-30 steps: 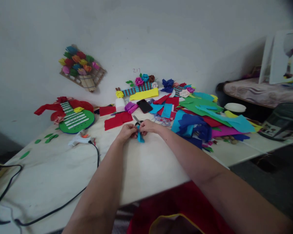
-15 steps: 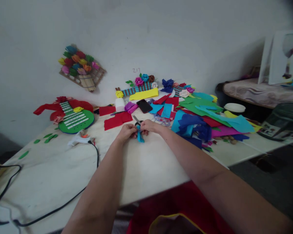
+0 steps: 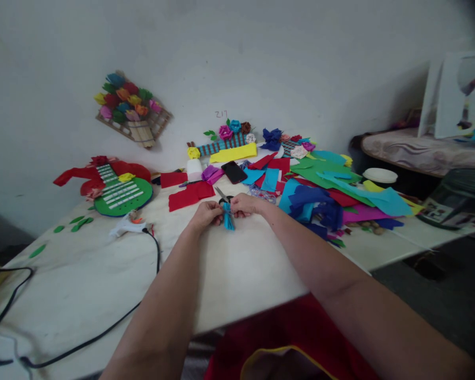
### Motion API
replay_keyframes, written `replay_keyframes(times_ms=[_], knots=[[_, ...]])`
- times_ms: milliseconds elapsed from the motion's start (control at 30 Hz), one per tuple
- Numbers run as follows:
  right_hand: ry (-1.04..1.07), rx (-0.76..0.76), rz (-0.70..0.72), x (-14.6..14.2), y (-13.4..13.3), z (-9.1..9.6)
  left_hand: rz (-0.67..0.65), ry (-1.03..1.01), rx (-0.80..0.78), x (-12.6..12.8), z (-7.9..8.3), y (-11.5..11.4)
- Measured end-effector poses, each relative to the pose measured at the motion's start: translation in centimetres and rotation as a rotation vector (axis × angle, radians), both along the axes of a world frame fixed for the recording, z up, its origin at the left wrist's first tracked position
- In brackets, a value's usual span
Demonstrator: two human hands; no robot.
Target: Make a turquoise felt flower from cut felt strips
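A small gathered bunch of light-blue crepe paper (image 3: pixel 228 220) stands between my hands near the middle of the table. A thin string, hard to make out, crosses it at the waist. My left hand (image 3: pixel 208 214) is closed in a pinch at the bunch's left side, seemingly on one end of this string. On the other side my right hand (image 3: pixel 245 205) pinches too, fingertips close to the paper. Just behind the bunch lie scissors (image 3: pixel 222 194) with dark handles, blades pointing away from me; the hands partly cover them.
Red paper pieces (image 3: pixel 190 196), a black phone (image 3: pixel 234 172) and tangled string (image 3: pixel 263 195) lie beyond my hands. Coloured paper (image 3: pixel 320 177) heaps up at right, near a large jar (image 3: pixel 457 198). At left are a glue gun (image 3: pixel 129 226), its black cord (image 3: pixel 158 248) and a green paper guitar (image 3: pixel 123 198).
My hands have drawn slightly apart, the right one moving a little to the right. More of the light-blue paper shows between them.
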State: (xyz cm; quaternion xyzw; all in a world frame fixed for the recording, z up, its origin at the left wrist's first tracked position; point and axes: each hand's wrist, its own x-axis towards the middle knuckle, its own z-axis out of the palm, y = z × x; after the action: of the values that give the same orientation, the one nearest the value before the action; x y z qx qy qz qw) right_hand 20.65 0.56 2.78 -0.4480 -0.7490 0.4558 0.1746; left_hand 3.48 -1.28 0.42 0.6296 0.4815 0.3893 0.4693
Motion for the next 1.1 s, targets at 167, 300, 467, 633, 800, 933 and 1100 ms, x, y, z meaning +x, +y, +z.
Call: replay_keyframes(times_ms=[167, 300, 467, 633, 800, 933, 1100], knots=[[-0.017, -0.008, 0.005, 1.0, 0.0, 0.3, -0.005, 0.002, 0.026, -0.2, 0.0, -0.1], [-0.031, -0.048, 0.018, 1.4, -0.1, 0.7, -0.005, 0.042, 0.044, -0.2, 0.2, -0.3], [-0.076, -0.107, 0.033, 1.4, 0.6, 0.3, 0.02, 0.114, 0.073, -0.1, 0.6, -0.4], [0.06, -0.126, 0.009, 1.6, 0.6, 0.3, 0.012, 0.153, 0.086, -0.3, 0.4, -0.2], [0.223, -0.088, -0.006, 1.6, 0.4, 0.2, 0.014, 0.189, 0.115, -0.4, 0.3, 0.0], [0.303, -0.094, -0.086, 1.2, 0.4, -0.1, -0.003, 0.187, 0.106, -0.3, 0.4, -0.1], [0.273, -0.132, -0.039, 1.2, 0.4, -0.1, 0.018, 0.2, 0.121, -0.2, 0.3, 0.0]])
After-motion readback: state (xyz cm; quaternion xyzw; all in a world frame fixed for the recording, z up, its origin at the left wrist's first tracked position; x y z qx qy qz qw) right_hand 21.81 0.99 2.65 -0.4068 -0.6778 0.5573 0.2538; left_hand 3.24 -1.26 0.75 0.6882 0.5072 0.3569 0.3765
